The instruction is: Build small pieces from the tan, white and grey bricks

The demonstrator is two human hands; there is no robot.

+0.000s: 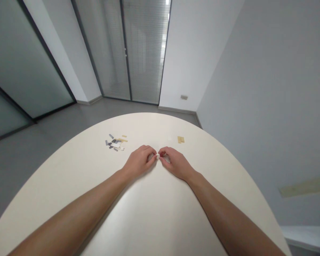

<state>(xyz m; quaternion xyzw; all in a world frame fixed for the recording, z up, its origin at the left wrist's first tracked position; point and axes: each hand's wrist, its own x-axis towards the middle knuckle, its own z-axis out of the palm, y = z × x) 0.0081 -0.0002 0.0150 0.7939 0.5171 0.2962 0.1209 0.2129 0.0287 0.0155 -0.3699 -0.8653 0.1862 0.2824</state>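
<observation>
Near the middle of the round white table [149, 213], my left hand [141, 159] and my right hand [175, 162] meet fingertip to fingertip. Between them is a small white piece [158, 156], which looks like a toy building brick, pinched from both sides. Fingers partly cover it, so its exact shape is hidden. Beyond my left hand lies a loose pile of small bricks [116, 144] in grey, black, white and yellow. A flat yellow piece [180, 139], perhaps several bricks joined together, rests beyond my right hand.
The table's curved far edge [146, 113] is beyond the bricks. Past it stand glass doors with blinds [144, 53] and a white wall with a socket plate [184, 97]. A grey wall [277, 89] rises close on the right.
</observation>
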